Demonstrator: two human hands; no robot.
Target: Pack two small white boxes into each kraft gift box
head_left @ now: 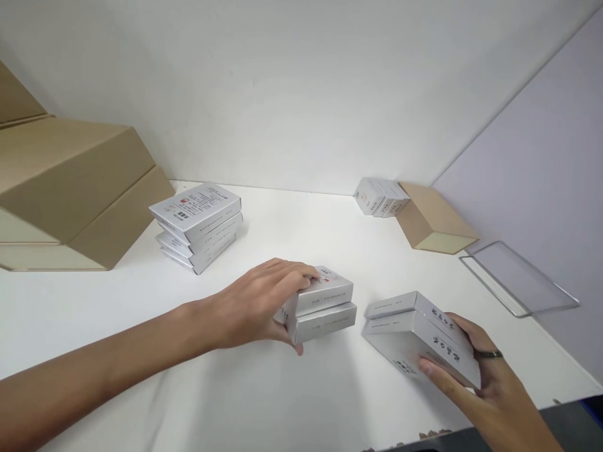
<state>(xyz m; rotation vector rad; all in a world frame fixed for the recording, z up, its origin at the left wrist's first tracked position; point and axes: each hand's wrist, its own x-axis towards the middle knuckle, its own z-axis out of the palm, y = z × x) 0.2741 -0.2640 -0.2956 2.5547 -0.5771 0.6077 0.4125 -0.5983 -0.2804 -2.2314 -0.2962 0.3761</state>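
Two flat white cartons [325, 307] with small dark print lie one on top of the other in my left hand [271, 301], its fingers over the top and the thumb underneath. My right hand [485, 376], with a ring on one finger, grips another pair of white cartons [419, 336] from their right end, tilted. A narrow gap separates the two pairs. Beyond my left hand stands an uneven stack of several similar white cartons [200, 220] on the white table [292, 232].
A large brown cardboard box [80, 182] occupies the left side. At the back right, several white cartons [381, 196] stand beside a smaller brown box [433, 216]. A clear, metal-edged frame [518, 279] leans at the right wall. A white wall [264, 94] closes the back.
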